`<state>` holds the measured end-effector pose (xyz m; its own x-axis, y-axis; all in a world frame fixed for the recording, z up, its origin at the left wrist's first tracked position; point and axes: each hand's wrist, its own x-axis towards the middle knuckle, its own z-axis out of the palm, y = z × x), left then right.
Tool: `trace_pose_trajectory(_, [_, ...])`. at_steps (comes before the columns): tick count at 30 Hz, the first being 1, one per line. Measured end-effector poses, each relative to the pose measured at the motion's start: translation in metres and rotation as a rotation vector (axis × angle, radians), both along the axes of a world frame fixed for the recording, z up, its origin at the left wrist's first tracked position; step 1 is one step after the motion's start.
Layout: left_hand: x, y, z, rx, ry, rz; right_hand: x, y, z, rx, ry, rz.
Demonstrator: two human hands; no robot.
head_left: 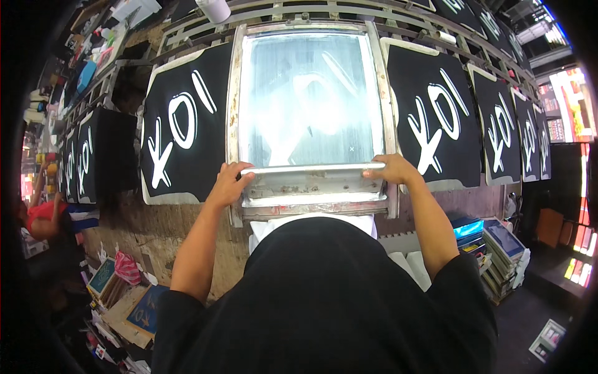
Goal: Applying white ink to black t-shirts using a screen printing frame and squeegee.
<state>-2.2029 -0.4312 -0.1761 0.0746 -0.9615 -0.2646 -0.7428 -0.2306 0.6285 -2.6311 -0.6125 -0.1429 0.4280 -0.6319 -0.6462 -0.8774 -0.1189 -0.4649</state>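
Observation:
A screen-printing frame (234,93) with a pale mesh (311,93) lies in front of me, white shapes showing through the mesh. Across its near end sits a long metal squeegee (311,176). My left hand (232,181) grips the squeegee's left end, thumb on the near side. Gripping the right end is my right hand (392,168), with fingers over the top bar. Black printed panels with white lettering flank the frame, one (177,168) on the left and another (458,159) on the right.
More black panels (503,124) line the rack to both sides. A white cup (213,9) stands beyond the frame. A person in red (43,212) is at the far left. Stacked screens (109,277) lie low at left, others (501,249) at right.

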Motion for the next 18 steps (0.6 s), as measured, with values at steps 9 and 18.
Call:
trace_pose_trajectory(9, [0.003,-0.009,0.004,-0.006,0.056,0.025,0.002,-0.016,-0.005,0.086,0.046,0.012])
trace_pose_trajectory(18, [0.022,-0.084,0.055,0.03,0.015,-0.132,0.005,-0.063,0.021,-0.024,-0.048,-0.051])
